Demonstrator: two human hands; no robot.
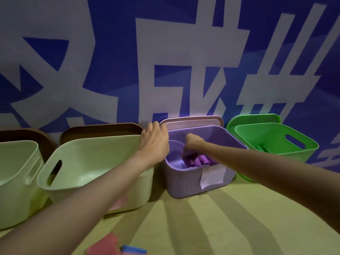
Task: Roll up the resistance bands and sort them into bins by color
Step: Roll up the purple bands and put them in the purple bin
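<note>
Purple rolled bands [197,161]: placing step, my right hand [193,144] curled over them inside purple bin [185,184], grasp unclear; left hand [154,142] steadies its rim, fingers relaxed; next, withdraw.

purple bin [185,183] w/ purple bands [197,161], green bin [301,144], blue/white wall [114,57]

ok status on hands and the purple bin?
Left hand on the purple bin rim, near its lid. Right hand down inside, on the purple rolls. Nothing blocking.

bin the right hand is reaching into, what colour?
Purple bin, seen in the head view; right hand is inside it.
</note>
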